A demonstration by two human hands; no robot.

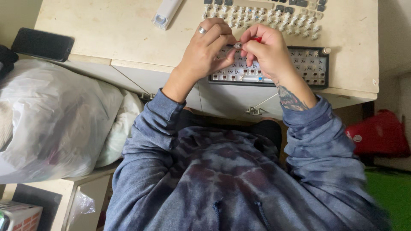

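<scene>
Both hands met over the keyboard's near-left part. Left hand (209,47), ring on one finger, was curled narrow, its fingertips pinching a small pale key switch (237,45). Right hand (267,51) was closed around a red-handled tool (257,39), only the red tip showing between the fingers; the tool's end touched the switch. Directly beneath lay a black keyboard frame (312,64) with its keycaps off, bare switches in rows, a small knob at its far-right corner. Farther off on the cream desk (107,30), rows of loose switches (274,19) stood. A white oblong device (166,13) lay far left of those. A black phone (42,44) rested at the desk's left edge. A grey plastic bag (55,119) bulged left of the person, a red bag (379,134) at right.
</scene>
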